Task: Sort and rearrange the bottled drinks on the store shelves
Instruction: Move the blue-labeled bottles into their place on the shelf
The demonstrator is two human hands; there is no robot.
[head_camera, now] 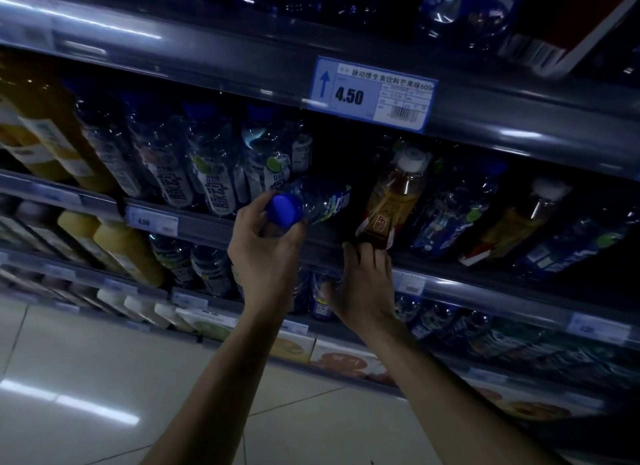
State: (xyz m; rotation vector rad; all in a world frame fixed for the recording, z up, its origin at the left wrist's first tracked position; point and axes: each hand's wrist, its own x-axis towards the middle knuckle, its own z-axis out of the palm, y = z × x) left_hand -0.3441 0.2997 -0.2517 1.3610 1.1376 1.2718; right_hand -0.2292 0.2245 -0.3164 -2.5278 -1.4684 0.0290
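Lying sideways: clear bottle [323, 201], blue cap [285, 209].

I'm looking into a dim shop aisle, tiered metal shelves [485, 118] packed with bottled drinks [214, 174], a 4.50 price tag [374, 94] on the shelf edge, tiled floor [86, 378] at near left

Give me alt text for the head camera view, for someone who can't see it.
A left hand grips a blue-capped bottle near its cap at a dim shelf of drinks. The right hand touches the base of a white-capped amber bottle.
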